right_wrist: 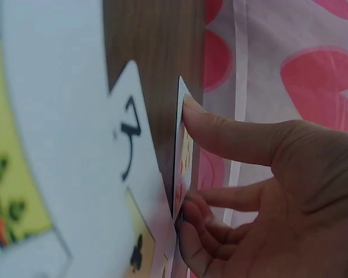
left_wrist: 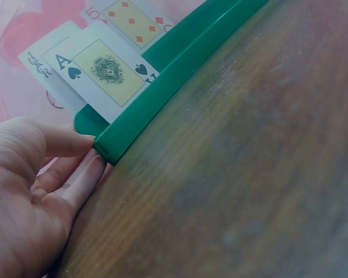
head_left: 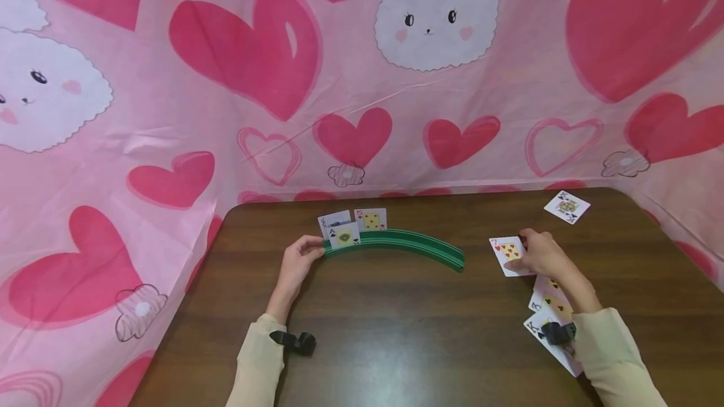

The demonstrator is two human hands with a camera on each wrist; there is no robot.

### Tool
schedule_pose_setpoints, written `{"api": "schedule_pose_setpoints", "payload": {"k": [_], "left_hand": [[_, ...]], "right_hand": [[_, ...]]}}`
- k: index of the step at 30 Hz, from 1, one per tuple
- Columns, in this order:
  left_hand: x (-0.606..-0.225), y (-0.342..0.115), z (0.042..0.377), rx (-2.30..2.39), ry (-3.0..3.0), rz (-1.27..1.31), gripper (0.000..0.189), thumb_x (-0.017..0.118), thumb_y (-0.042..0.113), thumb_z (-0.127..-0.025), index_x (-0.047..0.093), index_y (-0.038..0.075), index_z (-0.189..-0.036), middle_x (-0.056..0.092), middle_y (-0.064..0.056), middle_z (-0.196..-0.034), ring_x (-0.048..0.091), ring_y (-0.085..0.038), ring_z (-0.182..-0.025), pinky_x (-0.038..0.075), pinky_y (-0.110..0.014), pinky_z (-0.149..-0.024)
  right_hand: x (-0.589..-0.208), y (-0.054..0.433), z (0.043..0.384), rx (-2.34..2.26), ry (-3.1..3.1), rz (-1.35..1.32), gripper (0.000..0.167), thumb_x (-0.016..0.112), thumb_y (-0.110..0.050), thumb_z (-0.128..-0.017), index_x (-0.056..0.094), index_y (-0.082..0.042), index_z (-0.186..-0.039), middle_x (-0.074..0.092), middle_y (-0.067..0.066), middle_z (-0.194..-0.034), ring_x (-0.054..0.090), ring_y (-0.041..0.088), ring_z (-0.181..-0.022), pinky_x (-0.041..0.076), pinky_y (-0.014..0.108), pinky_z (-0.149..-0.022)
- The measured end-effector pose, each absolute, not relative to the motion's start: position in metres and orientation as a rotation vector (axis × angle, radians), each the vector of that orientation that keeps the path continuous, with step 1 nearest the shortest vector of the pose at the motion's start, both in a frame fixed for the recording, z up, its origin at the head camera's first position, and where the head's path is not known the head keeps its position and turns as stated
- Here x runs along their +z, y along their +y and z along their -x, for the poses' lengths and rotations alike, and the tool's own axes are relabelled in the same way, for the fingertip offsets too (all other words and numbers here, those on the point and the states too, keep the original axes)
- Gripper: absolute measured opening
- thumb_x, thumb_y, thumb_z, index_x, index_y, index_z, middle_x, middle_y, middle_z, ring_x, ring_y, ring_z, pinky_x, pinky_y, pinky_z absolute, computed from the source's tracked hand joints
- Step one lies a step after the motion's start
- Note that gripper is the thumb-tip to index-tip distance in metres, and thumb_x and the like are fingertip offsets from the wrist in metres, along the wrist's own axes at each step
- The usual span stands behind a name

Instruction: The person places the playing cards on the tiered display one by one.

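In the head view, my left hand [head_left: 296, 262] pinches the left end of a curved green card holder [head_left: 415, 242]. The left wrist view shows thumb and fingers at that end. Three cards stand in its slots: an ace of spades [left_wrist: 107, 69] in front, a joker [left_wrist: 39, 65] partly hidden behind it, and a five of diamonds [left_wrist: 136, 24] beside them. To the holder's right, my right hand [head_left: 547, 256] pinches a seven of hearts [head_left: 509, 251], thumb on its face and fingers at its far side. In the right wrist view this card [right_wrist: 184, 145] appears nearly edge-on.
Beneath the right forearm lie a three of clubs [head_left: 547, 297] and a king of spades [head_left: 536, 324], overlapping and partly covered. Another king [head_left: 567, 206] lies near the back right edge of the brown wooden table [head_left: 396, 338]. Pink heart-patterned cloth [head_left: 351, 80] hangs behind it.
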State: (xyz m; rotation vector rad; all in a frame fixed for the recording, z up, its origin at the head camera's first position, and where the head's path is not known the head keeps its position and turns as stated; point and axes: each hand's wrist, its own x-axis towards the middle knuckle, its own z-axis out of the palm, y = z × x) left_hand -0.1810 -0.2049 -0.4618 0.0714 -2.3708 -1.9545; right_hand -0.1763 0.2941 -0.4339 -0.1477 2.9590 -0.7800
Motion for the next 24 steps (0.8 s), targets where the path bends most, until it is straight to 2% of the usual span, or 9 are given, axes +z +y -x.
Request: {"api": "schedule_pose_setpoints", "payload": {"k": [3,5,9,11,13,17,21,24], "left_hand": [[-0.459,-0.205,0.178,-1.947,-2.376,-0.067,0.020,0.066,-0.006,-0.096,0.067,-0.011,-0.116,0.069,-0.022,-0.116,0.063,-0.013,-0.094,0.049,-0.019,-0.081],[-0.463,-0.206,0.179,-1.943,-2.366,-0.063,0.020,0.066,-0.006,-0.096,0.068,-0.010,-0.115,0.069,-0.020,-0.115,0.063,-0.011,-0.093,0.049,-0.019,-0.080],[-0.479,-0.209,0.187,-1.945,-2.348,-0.076,0.022,0.068,-0.003,-0.096,0.069,-0.008,-0.118,0.069,-0.019,-0.119,0.063,-0.011,-0.094,0.049,-0.018,-0.080],[-0.480,-0.209,0.187,-1.946,-2.351,-0.083,0.023,0.069,-0.002,-0.096,0.069,-0.007,-0.118,0.069,-0.020,-0.120,0.063,-0.012,-0.095,0.049,-0.018,-0.080],[-0.480,-0.209,0.187,-1.936,-2.358,-0.084,0.022,0.068,-0.003,-0.096,0.069,-0.007,-0.118,0.069,-0.019,-0.119,0.063,-0.013,-0.095,0.049,-0.018,-0.080],[-0.479,-0.208,0.187,-1.925,-2.354,-0.076,0.021,0.068,-0.004,-0.095,0.070,-0.007,-0.116,0.069,-0.019,-0.117,0.064,-0.013,-0.096,0.049,-0.018,-0.081],[-0.477,-0.207,0.187,-1.920,-2.345,-0.062,0.020,0.067,-0.006,-0.095,0.069,-0.008,-0.115,0.069,-0.021,-0.117,0.065,-0.013,-0.095,0.049,-0.019,-0.081],[-0.477,-0.207,0.187,-1.916,-2.350,-0.064,0.020,0.066,-0.006,-0.095,0.069,-0.008,-0.115,0.069,-0.021,-0.117,0.064,-0.013,-0.095,0.049,-0.018,-0.081]], "right_hand": [[-0.433,0.293,0.177,-0.784,2.944,0.183,0.078,0.089,-0.010,-0.073,0.043,0.030,-0.122,0.064,0.035,-0.095,0.062,0.042,-0.086,0.050,0.056,-0.081],[-0.433,0.293,0.176,-0.814,2.929,0.176,0.071,0.087,-0.008,-0.073,0.046,0.028,-0.119,0.064,0.030,-0.091,0.062,0.039,-0.083,0.051,0.050,-0.077],[-0.434,0.293,0.175,-0.858,2.924,0.161,0.050,0.085,-0.006,-0.074,0.055,0.020,-0.106,0.061,0.019,-0.084,0.058,0.031,-0.079,0.046,0.039,-0.071],[-0.434,0.292,0.174,-0.856,2.933,0.164,0.044,0.085,-0.009,-0.076,0.057,0.017,-0.100,0.060,0.018,-0.084,0.057,0.031,-0.079,0.045,0.038,-0.070],[-0.435,0.290,0.173,-0.838,2.940,0.161,0.047,0.086,-0.016,-0.078,0.059,0.016,-0.099,0.060,0.020,-0.087,0.055,0.034,-0.084,0.044,0.040,-0.072],[-0.435,0.283,0.172,-0.798,2.941,0.138,0.062,0.091,-0.027,-0.077,0.059,0.018,-0.104,0.056,0.026,-0.093,0.051,0.041,-0.091,0.044,0.047,-0.075],[-0.431,0.279,0.173,-0.760,2.935,0.109,0.061,0.093,-0.022,-0.074,0.058,0.018,-0.103,0.057,0.028,-0.091,0.053,0.042,-0.088,0.046,0.051,-0.076],[-0.429,0.279,0.175,-0.741,2.920,0.088,0.056,0.093,-0.021,-0.074,0.060,0.018,-0.100,0.060,0.025,-0.089,0.056,0.038,-0.083,0.048,0.049,-0.073]]}}
